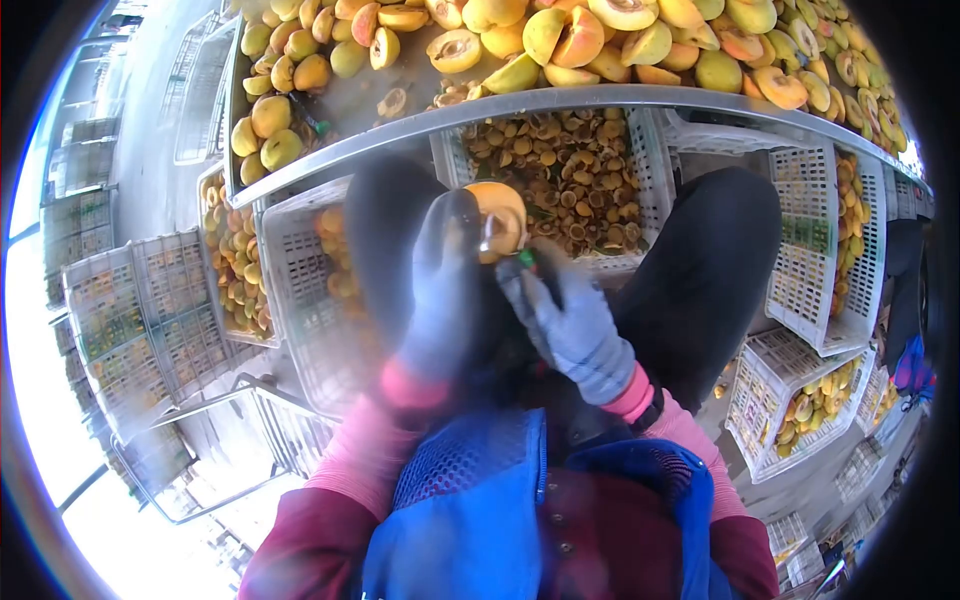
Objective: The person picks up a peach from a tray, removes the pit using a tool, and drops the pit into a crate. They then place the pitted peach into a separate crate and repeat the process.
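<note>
My left hand (445,265), in a grey-blue glove and blurred by motion, holds a halved orange fruit (498,218) with its cut face showing. Close below and to the right of the fruit, my right hand (572,315), gloved too, is closed around a small tool (527,260) with a green part; most of the tool is hidden by the fingers. Both hands are over my lap, between my knees. Beyond them, a white crate (655,165) holds many brown pits or shells (555,170).
A metal-edged table (420,122) bears whole and halved fruit (580,40) ahead. Fruit-filled crates stand at left (232,265) and right (815,240), with another crate (760,400) lower right. A metal frame (235,395) stands lower left. A person's dark-clothed leg (903,270) shows far right.
</note>
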Motion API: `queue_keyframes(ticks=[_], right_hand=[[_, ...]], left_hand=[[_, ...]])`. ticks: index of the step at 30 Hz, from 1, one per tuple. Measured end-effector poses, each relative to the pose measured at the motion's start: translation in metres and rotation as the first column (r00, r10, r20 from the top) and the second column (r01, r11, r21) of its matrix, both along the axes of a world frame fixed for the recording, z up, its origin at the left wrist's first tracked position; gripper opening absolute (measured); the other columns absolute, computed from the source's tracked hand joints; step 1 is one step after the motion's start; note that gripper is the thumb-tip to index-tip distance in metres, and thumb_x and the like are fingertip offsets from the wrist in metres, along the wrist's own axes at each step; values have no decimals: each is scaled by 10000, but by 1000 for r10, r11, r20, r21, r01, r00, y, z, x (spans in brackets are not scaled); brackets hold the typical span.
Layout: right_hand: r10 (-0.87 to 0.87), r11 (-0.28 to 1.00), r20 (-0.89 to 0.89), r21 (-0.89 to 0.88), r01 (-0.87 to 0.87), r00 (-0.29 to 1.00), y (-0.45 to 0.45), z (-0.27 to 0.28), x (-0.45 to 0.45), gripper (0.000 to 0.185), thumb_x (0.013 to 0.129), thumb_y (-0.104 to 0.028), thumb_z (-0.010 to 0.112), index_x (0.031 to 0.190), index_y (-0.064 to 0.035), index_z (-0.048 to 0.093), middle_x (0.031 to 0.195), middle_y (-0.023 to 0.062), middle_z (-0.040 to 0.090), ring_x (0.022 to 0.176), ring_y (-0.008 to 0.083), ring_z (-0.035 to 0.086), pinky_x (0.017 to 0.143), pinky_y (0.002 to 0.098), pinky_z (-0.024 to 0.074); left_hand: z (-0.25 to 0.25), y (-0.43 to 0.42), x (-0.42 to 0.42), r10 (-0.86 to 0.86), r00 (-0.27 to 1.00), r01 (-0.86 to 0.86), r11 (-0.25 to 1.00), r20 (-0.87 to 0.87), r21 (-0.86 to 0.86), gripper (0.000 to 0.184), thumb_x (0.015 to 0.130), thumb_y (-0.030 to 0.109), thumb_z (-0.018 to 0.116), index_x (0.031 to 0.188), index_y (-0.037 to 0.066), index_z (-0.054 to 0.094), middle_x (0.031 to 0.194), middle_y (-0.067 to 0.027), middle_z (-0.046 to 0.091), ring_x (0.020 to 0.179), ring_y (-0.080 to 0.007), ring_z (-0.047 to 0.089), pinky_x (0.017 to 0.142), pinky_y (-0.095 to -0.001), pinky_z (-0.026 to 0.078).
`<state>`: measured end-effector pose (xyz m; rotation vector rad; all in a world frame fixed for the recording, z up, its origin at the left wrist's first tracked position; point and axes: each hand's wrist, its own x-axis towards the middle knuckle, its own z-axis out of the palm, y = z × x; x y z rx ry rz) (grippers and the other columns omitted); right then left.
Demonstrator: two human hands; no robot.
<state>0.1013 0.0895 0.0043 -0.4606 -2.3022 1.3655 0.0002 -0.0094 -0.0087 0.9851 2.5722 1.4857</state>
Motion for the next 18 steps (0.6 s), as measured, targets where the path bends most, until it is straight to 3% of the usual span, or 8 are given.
queue_keyframes(ticks=[1,2,3,5,10,14,16,18], right_hand=[[7,996,68,-89,-1,998,-3,7,3,254,893,-230,589,1079,-62,546,774,139,611,653,309,615,598,380,481],[21,984,134,-177,3,991,-6,9,4,257,899,-232,578,1094,-67,544,787,141,620,670,312,625,606,393,484],[101,865,187,-501,6,977,-7,9,3,272,913,-243,551,1128,-78,535,820,139,632,689,318,633,612,408,483],[65,896,170,-443,17,983,-11,4,4,278,916,-242,541,1136,-71,529,814,138,633,684,328,627,617,407,484],[86,885,189,-465,12,978,-12,12,6,289,927,-227,512,1143,-35,516,869,171,625,769,356,614,668,420,481],[60,881,113,-472,0,992,-22,-9,14,285,934,-228,491,1128,-19,513,906,204,601,834,380,594,711,437,468],[122,910,165,-413,-43,979,-16,-11,16,294,945,-188,477,1174,-3,480,933,173,581,825,299,576,707,378,473],[239,906,252,-405,-122,938,-7,-9,16,346,966,-113,455,1281,27,412,976,101,554,788,128,549,686,256,490]], left_hand=[[0,3,6,67,989,-73,996,136,41,363,878,58,565,1214,-32,461,994,-206,552,784,-296,586,677,-378,509],[23,13,11,116,841,-197,975,529,99,378,923,185,534,1229,-30,482,1057,-137,562,882,-208,562,765,-322,477],[47,23,16,162,552,-412,906,818,99,439,967,311,504,1245,-29,502,1119,-68,572,981,-120,538,852,-265,445],[24,16,18,207,872,-289,949,444,125,430,970,295,500,1255,-26,494,1111,-70,573,985,-117,538,850,-264,448],[51,26,29,86,614,-421,876,785,233,339,983,332,453,1073,15,533,924,-66,581,826,-122,541,705,-259,458],[30,16,30,45,655,-377,885,754,274,298,988,301,447,1061,26,536,922,-54,574,804,-109,528,702,-249,451],[31,22,32,75,627,-416,873,775,253,291,988,297,448,1059,30,538,927,-46,570,805,-102,524,700,-244,448],[28,22,34,37,536,-469,844,843,261,291,987,284,452,1083,23,536,950,-42,567,838,-96,523,710,-244,451]])
